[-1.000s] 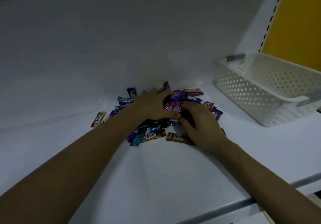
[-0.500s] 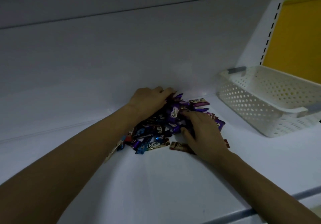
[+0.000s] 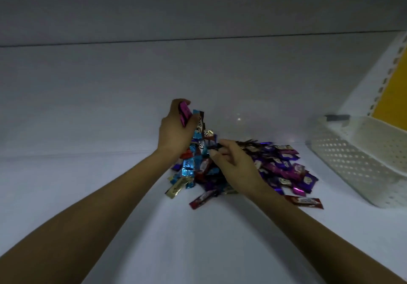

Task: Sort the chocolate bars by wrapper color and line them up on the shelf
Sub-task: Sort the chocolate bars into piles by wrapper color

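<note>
**Chocolate bars all in one heap, nothing lined up yet**

Biggest thing here is the white shelf (image 3: pixel 198 239), lit pretty dimly, with a pale back wall (image 3: pixel 154 74) behind it. I'll use the pile as the reference for everything else.

Well off to the right of the pile sits a white basket (image 3: pixel 352 164) with holes all over its sides, apart from the bars and turned at an angle. Can't see whether anything is in it.

The pile of chocolate bars (image 3: pixel 279 164) lies on the shelf close to the back wall, all colours mixed up: mostly purple on its right half, blue, silver and red ones on its left half. A few strays lie at the near edge: a gold bar (image 3: pixel 175 190) at the near-left, a red bar (image 3: pixel 203 199) in front, and another dark red bar (image 3: pixel 305 201) at the near-right, just clear of the heap.

The left hand (image 3: pixel 176 129) is raised above the left side of the pile, fingers curled around a fistful of bars, with a pink bar (image 3: pixel 184 114) sticking out on top and blue ones hanging below.

The right hand (image 3: pixel 235 164) is over the middle of the pile, thumb and fingertips pinched on a small dark bar (image 3: pixel 213 146) right beside the left hand's bunch.
</note>
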